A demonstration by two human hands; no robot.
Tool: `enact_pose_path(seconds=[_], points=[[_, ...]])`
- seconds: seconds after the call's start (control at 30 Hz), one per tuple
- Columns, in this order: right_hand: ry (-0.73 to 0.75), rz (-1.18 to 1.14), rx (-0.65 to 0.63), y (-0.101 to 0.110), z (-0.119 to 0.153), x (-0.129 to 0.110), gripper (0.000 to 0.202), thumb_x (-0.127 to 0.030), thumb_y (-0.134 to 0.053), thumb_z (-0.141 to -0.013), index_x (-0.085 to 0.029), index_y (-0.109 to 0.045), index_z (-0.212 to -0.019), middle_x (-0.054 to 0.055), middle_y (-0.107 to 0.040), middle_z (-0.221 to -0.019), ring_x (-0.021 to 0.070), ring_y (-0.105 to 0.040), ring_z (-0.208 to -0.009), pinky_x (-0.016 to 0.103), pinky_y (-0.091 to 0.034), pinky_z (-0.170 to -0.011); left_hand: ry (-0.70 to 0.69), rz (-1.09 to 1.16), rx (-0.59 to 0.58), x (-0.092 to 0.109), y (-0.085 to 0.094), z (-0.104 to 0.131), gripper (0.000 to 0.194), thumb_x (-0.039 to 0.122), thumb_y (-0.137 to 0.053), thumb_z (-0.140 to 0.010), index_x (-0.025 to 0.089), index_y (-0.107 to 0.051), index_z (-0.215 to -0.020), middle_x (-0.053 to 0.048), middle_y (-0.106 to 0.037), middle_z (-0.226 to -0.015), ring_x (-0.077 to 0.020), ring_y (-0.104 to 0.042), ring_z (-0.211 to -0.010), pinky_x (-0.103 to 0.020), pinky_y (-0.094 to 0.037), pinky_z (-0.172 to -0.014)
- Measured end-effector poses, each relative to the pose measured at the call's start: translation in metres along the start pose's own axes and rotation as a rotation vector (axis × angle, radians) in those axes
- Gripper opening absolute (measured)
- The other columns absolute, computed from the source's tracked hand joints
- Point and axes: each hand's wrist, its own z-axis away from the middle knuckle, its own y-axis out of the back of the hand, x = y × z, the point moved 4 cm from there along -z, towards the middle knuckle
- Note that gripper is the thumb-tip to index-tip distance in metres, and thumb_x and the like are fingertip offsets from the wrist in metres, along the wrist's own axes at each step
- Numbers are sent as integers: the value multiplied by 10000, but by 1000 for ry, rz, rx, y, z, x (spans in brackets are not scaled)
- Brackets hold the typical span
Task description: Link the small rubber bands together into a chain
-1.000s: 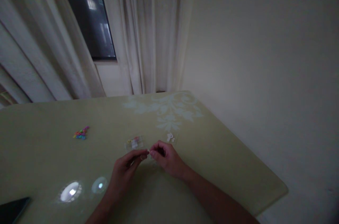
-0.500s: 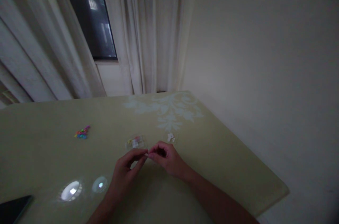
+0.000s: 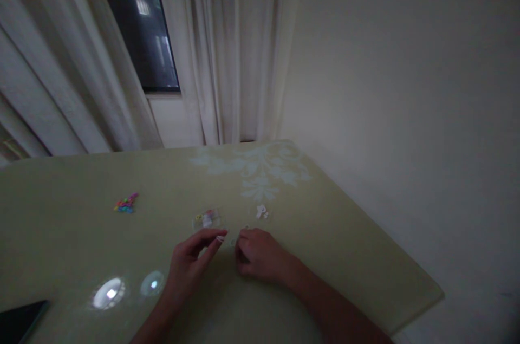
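Note:
Between thumb and forefinger, my left hand [image 3: 190, 260] pinches a small white piece [image 3: 220, 238] whose kind is too small to make out. To its right, my right hand [image 3: 260, 254] is low over the table with its fingers curled down; their tips are partly hidden, and I cannot tell what they hold. A thin pale ring-like shape [image 3: 233, 242] shows on the table just left of those fingers. Beyond my left hand lies a clear compartment box [image 3: 217, 216] with small yellow, reddish and white pieces. Several small white pieces [image 3: 262, 212] lie beyond my right hand.
A pile of brightly coloured small pieces [image 3: 126, 203] lies at the left on the pale green table [image 3: 345, 257]. A dark flat device [image 3: 22, 322] sits at the near left edge. Curtains [image 3: 219, 51] and a wall [image 3: 398, 89] bound the table's far and right sides.
My right hand has left my left fingertips, moving right and down to the table. The white piece stays pinched in my left hand, which has barely shifted.

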Motion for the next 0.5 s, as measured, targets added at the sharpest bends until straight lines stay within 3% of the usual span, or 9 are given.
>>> enact_pose_path(seconds=[0.13,0.3,0.4,0.5], points=[[-3,-24,1,5,0,-5,135,-269,-716,-818,-153,-680,-879,76,-645,-904,206,-572,-804,314,-435,-753,-2,5,-8,-2,1,0,232,406,-721,-887,228,-813,-1005,-74,-824,-999,-236,-777,-905,-309,-624,-816],[-29,-450,209,21,-1,-4,67,-163,-638,-842,-185,-622,-903,12,-580,-889,150,-537,-787,256,-412,-714,-10,25,-18,1,1,-1,211,398,-734,-863,222,-815,-945,-77,-827,-936,-240,-782,-842,-316,-633,-762],[-36,-663,313,25,-1,-4,13,-191,-598,-884,-189,-586,-887,-10,-528,-832,135,-486,-733,250,-395,-679,-17,-19,-29,3,0,-1,190,394,-737,-862,239,-826,-928,-65,-829,-917,-241,-783,-830,-318,-631,-760],[-35,-799,332,24,-1,-4,74,-255,-583,-925,-187,-576,-898,-24,-490,-790,125,-443,-686,250,-376,-646,-73,-20,-33,6,-1,-2,166,377,-735,-865,256,-835,-920,-57,-829,-902,-233,-783,-821,-315,-630,-774]])
